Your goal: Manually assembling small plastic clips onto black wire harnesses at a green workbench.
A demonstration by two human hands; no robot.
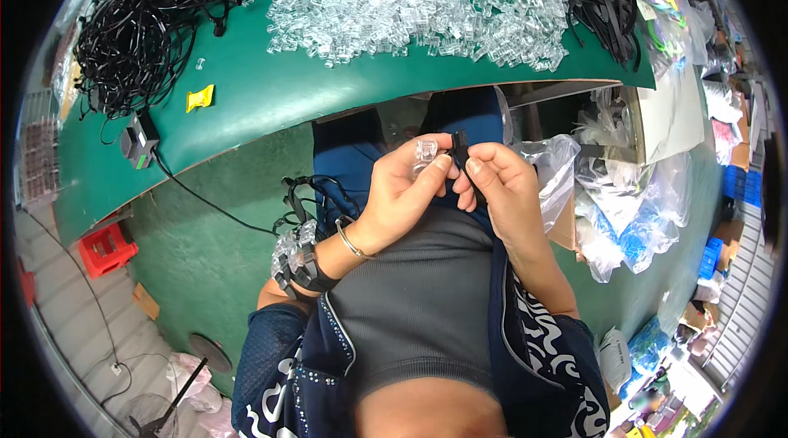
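Head view: below the green table [246,101], our left hand [402,192] pinches a clear clip [426,151]; our right hand [497,179] grips a black strap end [459,146]. We judge the strap must next enter the clip squarely.

Small yellow packet [199,97] lies on the green table [246,110].

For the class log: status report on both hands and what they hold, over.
Left hand pinching clear plastic clip. Right hand pinching black strap end against it. Nothing between them.
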